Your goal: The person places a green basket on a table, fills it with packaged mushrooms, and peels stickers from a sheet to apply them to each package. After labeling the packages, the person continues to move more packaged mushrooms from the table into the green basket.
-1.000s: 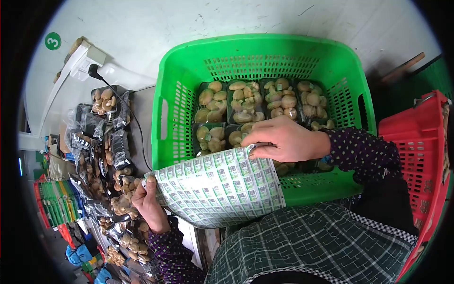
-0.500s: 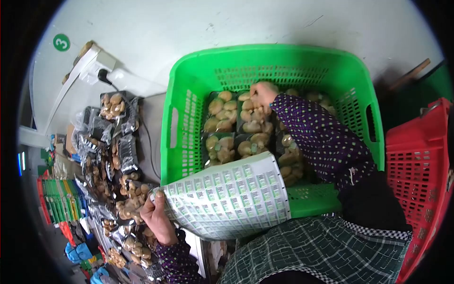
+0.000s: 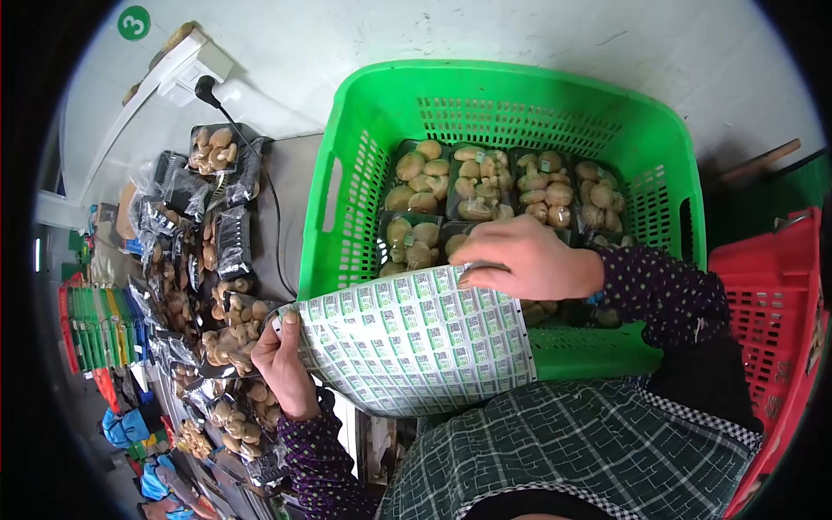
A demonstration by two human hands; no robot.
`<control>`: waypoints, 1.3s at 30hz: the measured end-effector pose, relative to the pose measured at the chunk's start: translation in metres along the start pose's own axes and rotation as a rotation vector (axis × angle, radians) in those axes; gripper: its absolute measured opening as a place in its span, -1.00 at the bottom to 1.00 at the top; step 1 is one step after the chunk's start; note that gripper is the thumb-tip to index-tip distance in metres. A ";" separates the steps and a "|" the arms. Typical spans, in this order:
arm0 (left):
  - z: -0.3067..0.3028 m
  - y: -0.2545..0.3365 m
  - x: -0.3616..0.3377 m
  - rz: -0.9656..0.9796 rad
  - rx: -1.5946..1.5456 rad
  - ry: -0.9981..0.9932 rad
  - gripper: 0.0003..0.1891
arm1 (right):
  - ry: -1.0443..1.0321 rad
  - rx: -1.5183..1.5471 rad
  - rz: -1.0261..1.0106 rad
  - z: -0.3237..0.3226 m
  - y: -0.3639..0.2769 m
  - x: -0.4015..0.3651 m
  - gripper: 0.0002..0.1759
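My left hand (image 3: 286,368) pinches the left edge of a large sheet of small green-and-white labels (image 3: 407,338). The sheet slopes over the near side of a green plastic basket (image 3: 511,71). At the sheet's upper edge my right hand (image 3: 533,260) is closed, thumb and fingers pinching there; whether a single label is between the fingertips cannot be made out. Inside the basket lie several film-wrapped black trays of mushrooms (image 3: 481,182), some with a small label on top. My right hand and the sheet hide part of the nearer row.
More mushroom trays (image 3: 230,347), some unwrapped, crowd the grey table (image 3: 290,186) on the left. A black power cable (image 3: 273,208) runs down from a wall socket. A red basket (image 3: 771,321) stands to the right.
My right hand has left a mushroom tray in the back row and come toward me to the sheet's upper edge. My left hand keeps hold of the sheet. The view has shifted slightly.
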State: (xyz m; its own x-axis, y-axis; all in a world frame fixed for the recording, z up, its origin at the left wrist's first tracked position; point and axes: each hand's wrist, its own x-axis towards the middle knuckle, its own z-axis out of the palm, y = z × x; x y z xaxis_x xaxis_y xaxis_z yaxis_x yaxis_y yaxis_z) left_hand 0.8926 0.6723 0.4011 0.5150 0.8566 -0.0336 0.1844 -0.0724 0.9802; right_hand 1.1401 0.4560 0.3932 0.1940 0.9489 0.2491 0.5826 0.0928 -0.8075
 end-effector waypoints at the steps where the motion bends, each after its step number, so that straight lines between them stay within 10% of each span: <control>1: 0.001 0.002 0.000 -0.003 -0.004 0.005 -0.78 | 0.092 -0.128 -0.136 0.004 0.002 -0.003 -0.81; 4: 0.001 0.005 -0.001 0.025 0.026 0.016 -0.79 | 0.279 -0.279 -0.394 0.004 0.014 0.005 -0.88; 8: -0.004 0.015 -0.010 0.046 0.011 0.081 -0.81 | 0.270 0.264 0.464 -0.028 0.077 0.055 -0.89; 15: -0.016 0.023 -0.022 0.211 0.076 0.168 -0.72 | 0.287 -0.368 0.495 0.037 0.261 0.129 -0.81; 19: -0.033 0.091 -0.042 0.619 0.144 0.088 -0.87 | 0.409 -0.486 0.401 0.028 0.236 0.119 -0.56; 21: -0.076 0.097 -0.036 1.088 0.177 -0.284 -0.94 | 0.350 -0.369 0.411 0.018 0.207 0.118 -0.58; 23: -0.102 0.132 -0.051 1.134 0.281 -0.408 -0.94 | 0.335 -0.180 0.310 0.019 0.164 0.125 -0.69; 26: -0.056 0.116 -0.038 1.507 -0.133 0.317 -0.90 | 0.329 0.062 0.318 0.024 0.095 0.144 -0.79; 33: -0.117 0.108 -0.026 1.366 -0.382 0.177 -0.87 | 0.149 0.152 0.170 0.104 -0.025 0.228 -0.81; 39: -0.184 0.091 -0.028 1.317 -0.306 0.082 -0.92 | -0.544 0.211 0.274 0.241 -0.021 0.323 -0.65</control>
State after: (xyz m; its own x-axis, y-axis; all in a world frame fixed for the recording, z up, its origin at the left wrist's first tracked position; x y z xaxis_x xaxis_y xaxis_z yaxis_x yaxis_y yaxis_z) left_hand 0.7413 0.7358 0.5274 0.1100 0.2686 0.9570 -0.6006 -0.7492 0.2793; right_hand 1.0002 0.8332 0.3612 -0.1468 0.9587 -0.2436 0.3899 -0.1702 -0.9050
